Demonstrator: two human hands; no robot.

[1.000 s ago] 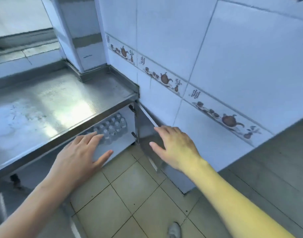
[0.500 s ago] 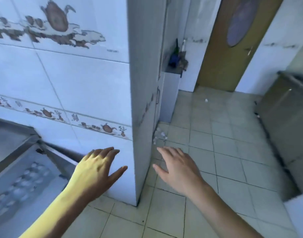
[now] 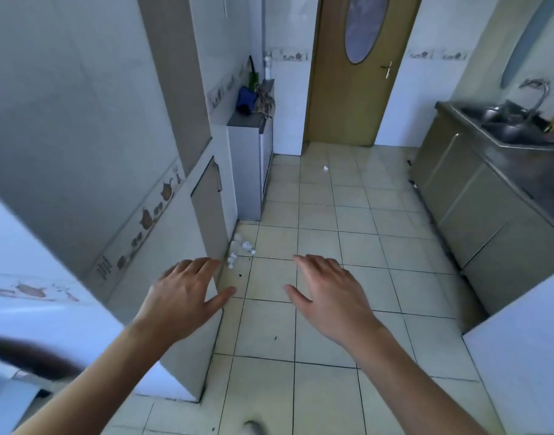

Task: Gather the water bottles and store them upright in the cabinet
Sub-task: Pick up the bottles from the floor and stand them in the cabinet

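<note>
Both my hands float palm-down above the tiled floor (image 3: 316, 215), fingers spread and relaxed, holding nothing: left hand (image 3: 184, 296), right hand (image 3: 329, 296). A small cluster of water bottles (image 3: 239, 251) lies on the floor beyond my left fingertips, against the foot of the tiled wall. A wooden door (image 3: 347, 89) stands at the far end.

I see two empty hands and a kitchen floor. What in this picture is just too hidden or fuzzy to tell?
- Water bottles on the floor, head view: too small and far away to count or to tell upright from lying.
- Dark shape at the lower left: blurred by motion and cut by the edge.
- Sink at the right: cut by the edge, contents unclear.
- The storage cabinet: not identifiable in this view.
- Left hand and right hand: palms face away.
</note>
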